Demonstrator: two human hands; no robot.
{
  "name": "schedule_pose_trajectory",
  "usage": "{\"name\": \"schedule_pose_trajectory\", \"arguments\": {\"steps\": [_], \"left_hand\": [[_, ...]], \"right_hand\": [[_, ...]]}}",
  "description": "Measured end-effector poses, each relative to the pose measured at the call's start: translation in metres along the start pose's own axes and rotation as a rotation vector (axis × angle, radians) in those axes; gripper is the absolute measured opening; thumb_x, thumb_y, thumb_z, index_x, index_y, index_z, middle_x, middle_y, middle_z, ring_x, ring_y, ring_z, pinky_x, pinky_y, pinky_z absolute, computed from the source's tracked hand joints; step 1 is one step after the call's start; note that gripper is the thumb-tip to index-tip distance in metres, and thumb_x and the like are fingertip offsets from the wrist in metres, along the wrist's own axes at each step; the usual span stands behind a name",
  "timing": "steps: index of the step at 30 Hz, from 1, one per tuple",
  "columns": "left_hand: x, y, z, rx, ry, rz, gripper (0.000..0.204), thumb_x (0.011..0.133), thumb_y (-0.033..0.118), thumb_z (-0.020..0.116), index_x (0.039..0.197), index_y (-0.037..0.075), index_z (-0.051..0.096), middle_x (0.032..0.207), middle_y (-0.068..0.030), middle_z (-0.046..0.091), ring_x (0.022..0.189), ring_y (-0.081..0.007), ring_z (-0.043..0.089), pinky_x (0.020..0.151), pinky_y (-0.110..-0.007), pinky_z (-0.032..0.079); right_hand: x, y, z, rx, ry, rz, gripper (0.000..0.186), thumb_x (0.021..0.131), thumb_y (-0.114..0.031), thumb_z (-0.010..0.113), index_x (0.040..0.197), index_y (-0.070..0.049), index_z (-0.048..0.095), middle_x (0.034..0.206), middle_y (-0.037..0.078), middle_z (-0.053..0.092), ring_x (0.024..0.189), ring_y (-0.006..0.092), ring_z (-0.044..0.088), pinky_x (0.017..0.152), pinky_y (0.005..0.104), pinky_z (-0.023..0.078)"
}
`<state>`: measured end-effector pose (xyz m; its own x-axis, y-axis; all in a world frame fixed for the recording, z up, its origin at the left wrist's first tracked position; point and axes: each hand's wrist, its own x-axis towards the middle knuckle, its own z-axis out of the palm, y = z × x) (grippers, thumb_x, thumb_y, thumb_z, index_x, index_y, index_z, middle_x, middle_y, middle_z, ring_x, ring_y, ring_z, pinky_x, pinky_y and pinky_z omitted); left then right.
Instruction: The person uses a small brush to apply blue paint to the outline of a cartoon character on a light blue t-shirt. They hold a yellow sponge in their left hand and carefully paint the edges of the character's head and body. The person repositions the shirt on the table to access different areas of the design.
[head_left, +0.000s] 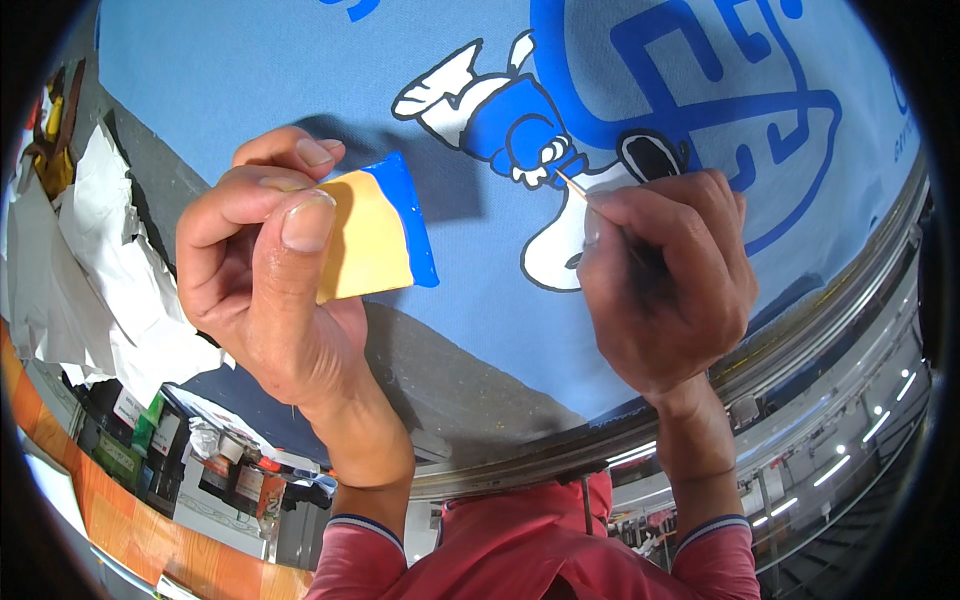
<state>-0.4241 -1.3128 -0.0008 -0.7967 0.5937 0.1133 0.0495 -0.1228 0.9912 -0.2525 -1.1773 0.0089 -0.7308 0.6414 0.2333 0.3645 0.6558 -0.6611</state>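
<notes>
1. Head view, left of centre: left hand (275, 250) pinches card (368, 235), blue paint (407, 205) along its right edge.
2. Right of centre: right hand (670, 270) grips stick (573, 185), tip at figure (553, 247) on cloth (480, 320).
3. Risk, judged: tilting the card could drip paint; a finger slip could smear the figure.
4. Count: two hands, one card, one stick, one figure, one cloth.

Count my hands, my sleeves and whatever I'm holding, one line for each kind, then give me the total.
Hands: 2, the left hand and the right hand
Red sleeves: 2, the left sleeve and the right sleeve
Yellow card edged with blue paint: 1, the yellow card
Thin pointed tool: 1, the thin tool
Total: 6
</notes>
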Motion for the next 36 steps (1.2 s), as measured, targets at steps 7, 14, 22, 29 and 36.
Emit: {"name": "schedule_pose_trajectory", "arguments": {"steps": [7,14,22,29,36], "left_hand": [[-0.0001,0.0007,-0.0002,-0.014,-0.002,-0.008,0.009,0.087,0.008,0.065,0.093,0.002,0.062,0.082,-0.0118,0.061,0.096,-0.0314,0.058,0.092,-0.051,0.047],[-0.0003,0.0008,0.0,-0.008,-0.001,-0.008,0.009,0.088,0.009,0.066,0.092,0.002,0.062,0.082,-0.012,0.061,0.095,-0.0311,0.057,0.092,-0.05,0.047],[0.0003,0.0005,-0.0002,-0.01,-0.019,-0.004,0.009,0.088,0.009,0.066,0.093,0.002,0.062,0.083,-0.0121,0.062,0.096,-0.0309,0.058,0.092,-0.05,0.047],[-0.0002,-0.0003,-0.0018,-0.001,-0.019,0.0,0.01,0.088,0.01,0.067,0.093,0.002,0.063,0.084,-0.0122,0.063,0.096,-0.0309,0.058,0.093,-0.05,0.046],[0.0002,0.0003,-0.0015,-0.004,-0.023,-0.005,0.011,0.089,0.011,0.066,0.093,0.002,0.063,0.083,-0.0121,0.062,0.097,-0.031,0.058,0.093,-0.05,0.046]], "right_hand": [[-0.0001,0.0004,0.0016,-0.006,0.009,0.0,0.021,0.065,0.008,0.069,0.081,-0.003,0.065,0.072,0.006,0.062,0.062,0.0176,0.055,0.061,0.0303,0.038],[0.0004,0.0012,0.0023,-0.018,0.01,-0.007,0.021,0.064,0.008,0.069,0.081,-0.003,0.065,0.072,0.005,0.062,0.062,0.0174,0.055,0.061,0.0301,0.038],[-0.0007,0.0022,0.0015,-0.027,0.009,-0.005,0.022,0.063,0.009,0.069,0.081,-0.004,0.065,0.072,0.005,0.062,0.063,0.0172,0.055,0.061,0.0295,0.038],[-0.0008,0.0003,0.0014,-0.04,0.002,0.02,0.022,0.063,0.009,0.069,0.081,-0.004,0.065,0.073,0.005,0.062,0.063,0.0178,0.056,0.062,0.0296,0.039],[-0.0007,0.0011,0.0019,-0.037,0.009,0.012,0.022,0.063,0.01,0.069,0.08,-0.003,0.064,0.073,0.005,0.061,0.063,0.018,0.056,0.062,0.0297,0.04]]}}
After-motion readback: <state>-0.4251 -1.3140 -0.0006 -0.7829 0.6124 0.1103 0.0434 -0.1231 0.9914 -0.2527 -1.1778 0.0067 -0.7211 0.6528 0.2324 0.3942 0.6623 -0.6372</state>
